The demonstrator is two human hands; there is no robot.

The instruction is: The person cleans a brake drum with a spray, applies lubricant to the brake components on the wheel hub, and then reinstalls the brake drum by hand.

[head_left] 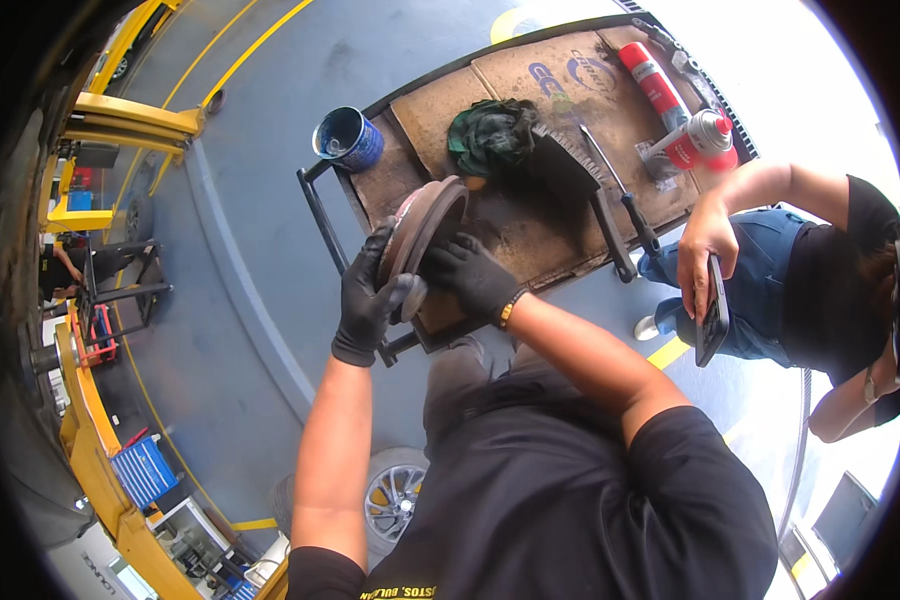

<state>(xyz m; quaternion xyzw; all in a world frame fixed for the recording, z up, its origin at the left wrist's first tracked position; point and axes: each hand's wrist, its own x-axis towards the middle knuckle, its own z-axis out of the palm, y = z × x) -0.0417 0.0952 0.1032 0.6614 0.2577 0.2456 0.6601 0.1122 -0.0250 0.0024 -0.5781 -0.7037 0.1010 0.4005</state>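
Observation:
A rusty brake drum (425, 228) is tilted on edge above the near left corner of a cardboard-covered cart top (440, 115). My left hand (367, 300), in a black glove, closes around its outer rim, thumb on the near side. Also gloved in black, my right hand (473, 277) is at the drum's open side, fingers bent against it; its fingertips are partly hidden. Just beyond lie a dark green rag (492, 137) and a black brush (568, 175) with pale bristles and a long handle. A screwdriver (620, 190) rests to the brush's right.
A blue can (348, 140) stands at the cart's left corner, by its black handle frame (320, 210). Two red spray cans (688, 142) lie at the right. Close on the right, another person's hand (707, 245) holds a phone (712, 315). A wheel (395, 500) is below my left arm.

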